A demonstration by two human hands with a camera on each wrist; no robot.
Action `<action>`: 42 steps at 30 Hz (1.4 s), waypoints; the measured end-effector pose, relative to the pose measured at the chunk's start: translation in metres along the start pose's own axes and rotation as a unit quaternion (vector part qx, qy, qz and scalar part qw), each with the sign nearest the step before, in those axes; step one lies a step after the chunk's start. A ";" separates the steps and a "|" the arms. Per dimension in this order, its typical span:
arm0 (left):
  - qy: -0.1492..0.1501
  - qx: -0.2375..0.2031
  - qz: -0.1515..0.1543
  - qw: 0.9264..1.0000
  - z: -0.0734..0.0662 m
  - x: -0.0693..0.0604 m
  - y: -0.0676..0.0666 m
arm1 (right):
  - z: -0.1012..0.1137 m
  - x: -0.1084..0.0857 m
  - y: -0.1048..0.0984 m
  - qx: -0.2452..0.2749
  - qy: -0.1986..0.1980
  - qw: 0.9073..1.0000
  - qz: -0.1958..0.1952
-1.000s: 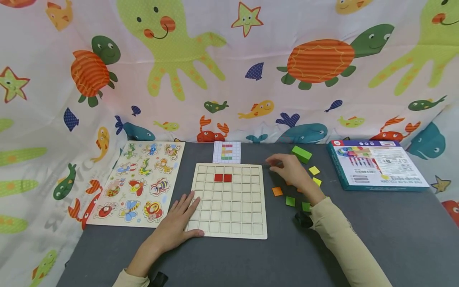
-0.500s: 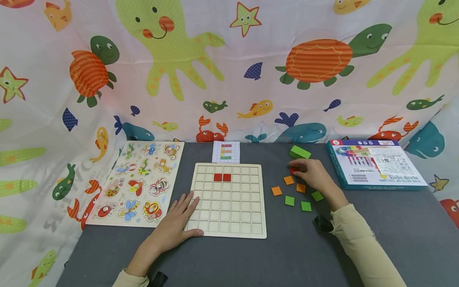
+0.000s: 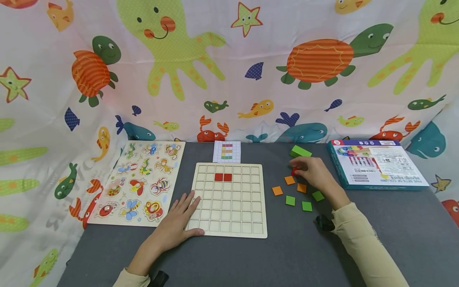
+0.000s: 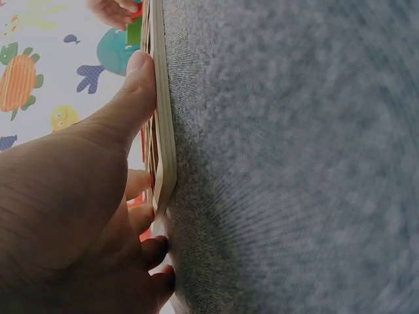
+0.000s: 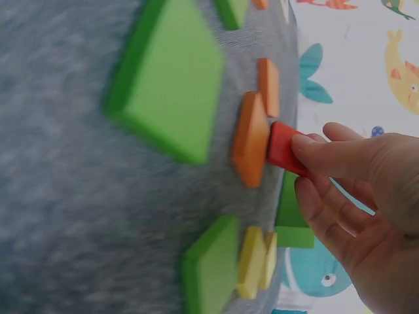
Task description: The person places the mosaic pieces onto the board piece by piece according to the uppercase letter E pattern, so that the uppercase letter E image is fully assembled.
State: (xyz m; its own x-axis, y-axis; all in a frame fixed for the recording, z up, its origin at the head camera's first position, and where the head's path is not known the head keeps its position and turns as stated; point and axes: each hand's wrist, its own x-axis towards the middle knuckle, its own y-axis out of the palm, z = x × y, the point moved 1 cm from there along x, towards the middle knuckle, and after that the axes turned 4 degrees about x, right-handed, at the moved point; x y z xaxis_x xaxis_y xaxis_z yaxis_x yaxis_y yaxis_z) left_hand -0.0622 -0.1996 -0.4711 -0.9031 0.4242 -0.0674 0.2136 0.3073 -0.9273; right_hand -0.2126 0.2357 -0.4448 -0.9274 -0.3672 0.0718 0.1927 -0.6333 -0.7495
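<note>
A wooden grid board (image 3: 229, 207) lies flat on the table, with two red tiles (image 3: 223, 177) side by side in its upper part. My left hand (image 3: 172, 229) rests with spread fingers on the board's left edge; the left wrist view shows the thumb (image 4: 139, 78) along that edge. To the right of the board, my right hand (image 3: 315, 175) pinches a red tile (image 5: 285, 148) between thumb and fingers. Orange tiles (image 3: 277, 191) and green tiles (image 3: 290, 200) lie loose nearest that hand. Two yellow tiles (image 5: 251, 263) show in the right wrist view.
Behind the board lies a small pattern card (image 3: 227, 152). A picture board with insects (image 3: 140, 183) is at the left, a flat box (image 3: 378, 165) at the right. One green block (image 3: 300, 151) lies beyond my right hand. A printed cloth (image 3: 265, 87) hangs behind the table.
My right hand has moved right from near the board's upper right corner to the loose tiles and now pinches a red one. My left hand has stayed put.
</note>
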 end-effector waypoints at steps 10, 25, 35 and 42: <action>0.001 -0.001 0.004 1.000 0.000 0.001 -0.001 | 0.022 0.015 0.007 0.008 -0.013 1.000 0.014; -0.003 0.000 0.004 1.000 0.000 0.000 -0.001 | 0.075 0.042 0.052 0.056 -0.089 0.994 0.025; 0.003 0.003 -0.008 1.000 -0.001 -0.001 -0.001 | 0.102 0.056 0.092 0.127 -0.132 0.980 0.074; 0.008 0.003 -0.015 1.000 0.000 0.000 0.000 | 0.106 0.062 0.103 0.137 -0.114 0.981 0.081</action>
State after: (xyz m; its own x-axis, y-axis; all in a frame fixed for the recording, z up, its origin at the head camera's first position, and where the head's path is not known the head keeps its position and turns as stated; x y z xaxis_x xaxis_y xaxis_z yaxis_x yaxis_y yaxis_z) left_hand -0.0620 -0.1994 -0.4712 -0.9029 0.4286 -0.0339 0.1844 0.3147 -0.9311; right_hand -0.2165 0.0752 -0.4483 -0.7874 -0.6014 0.1352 0.4395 -0.7015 -0.5611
